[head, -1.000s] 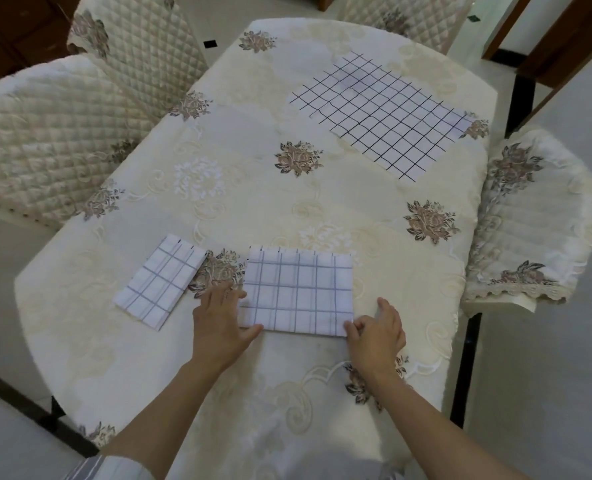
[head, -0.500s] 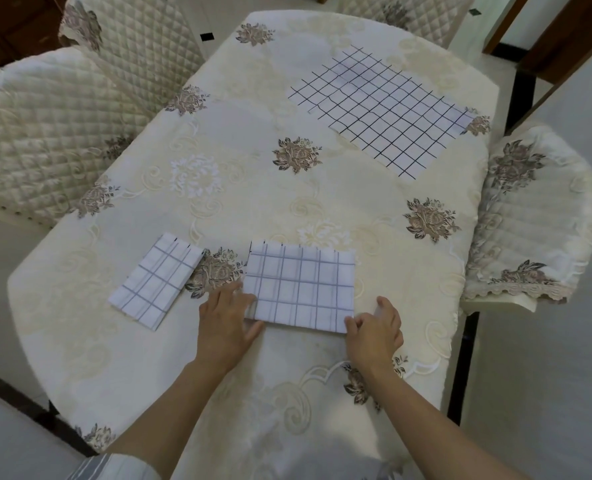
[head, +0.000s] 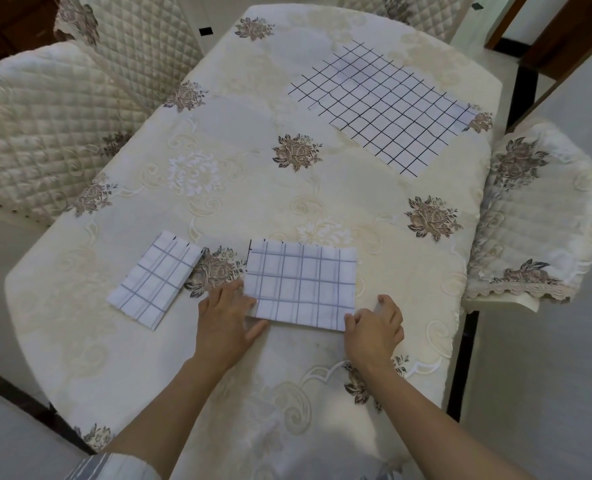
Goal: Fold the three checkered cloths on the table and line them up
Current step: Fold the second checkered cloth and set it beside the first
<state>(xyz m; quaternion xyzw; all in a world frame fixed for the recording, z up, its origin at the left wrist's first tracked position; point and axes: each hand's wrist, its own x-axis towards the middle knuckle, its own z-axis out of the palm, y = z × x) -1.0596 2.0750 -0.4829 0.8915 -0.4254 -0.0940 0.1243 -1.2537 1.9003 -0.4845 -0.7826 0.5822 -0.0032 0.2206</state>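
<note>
On the tabletop (head: pixel 239 133), which a cream cover with brown flowers hides, three checkered cloths lie. The half-folded cloth (head: pixel 301 284) is near the front edge, in the middle, a wide rectangle with grey lines on white. The left hand (head: pixel 227 320) lies on its near left corner: the fingers are straight and flat on the fabric, the thumb is spread to the right along the near edge, so this grip is released and only presses. The right hand (head: pixel 374 327) is at the near right corner of the same cloth; its fingers are curled and the thumb meets them at the corner, so this grip pinches the fabric there. To the left of this cloth, apart from it and with a brown flower of the cover between them, lies the small folded cloth (head: pixel 156 280), a narrow rectangle turned at an angle. The unfolded cloth (head: pixel 381 105) is spread flat at the far right part of the tabletop, well apart from the other two, with dark lines on white. Quilted chairs (head: pixel 45 133) stand around the tabletop, two on the left, one on the right and one at the far end.
</note>
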